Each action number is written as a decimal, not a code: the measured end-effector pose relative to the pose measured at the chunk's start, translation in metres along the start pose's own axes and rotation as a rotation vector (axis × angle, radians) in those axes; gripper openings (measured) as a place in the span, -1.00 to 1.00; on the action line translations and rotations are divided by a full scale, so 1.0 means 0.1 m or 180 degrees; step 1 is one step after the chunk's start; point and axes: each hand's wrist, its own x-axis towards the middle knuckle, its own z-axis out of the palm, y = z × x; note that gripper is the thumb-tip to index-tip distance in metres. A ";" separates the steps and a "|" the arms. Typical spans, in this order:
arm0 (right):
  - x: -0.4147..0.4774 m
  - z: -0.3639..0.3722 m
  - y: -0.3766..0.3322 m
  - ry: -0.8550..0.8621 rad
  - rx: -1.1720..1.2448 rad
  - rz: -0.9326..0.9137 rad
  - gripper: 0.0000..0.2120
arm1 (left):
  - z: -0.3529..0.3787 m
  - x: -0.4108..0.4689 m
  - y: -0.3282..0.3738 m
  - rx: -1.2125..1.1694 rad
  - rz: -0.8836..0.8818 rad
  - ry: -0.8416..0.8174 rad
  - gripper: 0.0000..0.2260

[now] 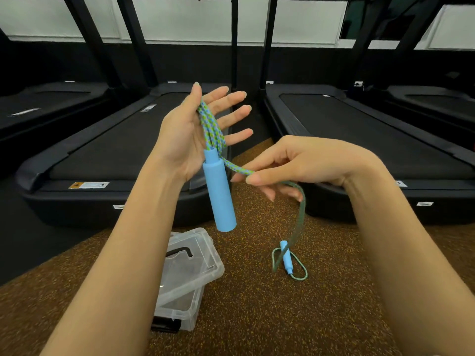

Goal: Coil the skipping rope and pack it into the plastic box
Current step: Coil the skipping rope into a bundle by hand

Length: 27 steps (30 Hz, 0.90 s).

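Observation:
My left hand [191, 129] is raised palm up with fingers spread, and loops of the blue-green skipping rope [212, 129] are hooked around its thumb. One blue foam handle [219, 194] hangs down from those loops. My right hand [295, 164] pinches the rope just right of that handle. From there the rope drops, blurred, to the second blue handle [286, 258] lying on the floor. The clear plastic box [180, 308] stands on the floor below my left forearm, its lid [195, 260] resting askew on top.
Black treadmills stand ahead, one at left [108, 155] and one at right [359, 140], with more at both sides. The floor is brown speckled rubber [257, 317]. A gap of that floor runs between the two nearest treadmills.

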 end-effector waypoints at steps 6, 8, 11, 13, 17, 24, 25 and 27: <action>-0.11 -0.07 -0.08 0.0140 -0.0051 -0.0228 -0.67 | -0.01 0.00 -0.04 0.0389 -0.0049 0.0092 -0.62; -0.14 -0.10 -0.11 0.0234 -0.0093 -0.0322 -0.64 | 0.00 -0.01 -0.05 0.0541 -0.0080 0.0099 -0.63; -0.18 -0.13 -0.13 0.0439 -0.0091 -0.0382 -0.65 | 0.03 -0.02 -0.06 0.0682 -0.0152 0.0048 -0.63; -0.19 -0.13 -0.13 0.0575 -0.0069 -0.0392 -0.67 | 0.05 -0.03 -0.06 0.0783 -0.0219 -0.0018 -0.63; -0.21 -0.12 -0.17 0.0836 0.0034 -0.0493 -0.78 | 0.10 -0.04 -0.09 0.1060 -0.0330 -0.0164 -0.64; -0.22 -0.12 -0.21 0.1255 0.0074 -0.0655 -0.72 | 0.12 -0.06 -0.14 0.1317 -0.0616 -0.0446 -0.65; -0.22 -0.13 -0.20 0.1319 0.0070 -0.0663 -0.74 | 0.13 -0.06 -0.14 0.1340 -0.0653 -0.0508 -0.65; -0.23 -0.13 -0.20 0.1421 0.0093 -0.0691 -0.81 | 0.14 -0.07 -0.15 0.1373 -0.0750 -0.0684 -0.63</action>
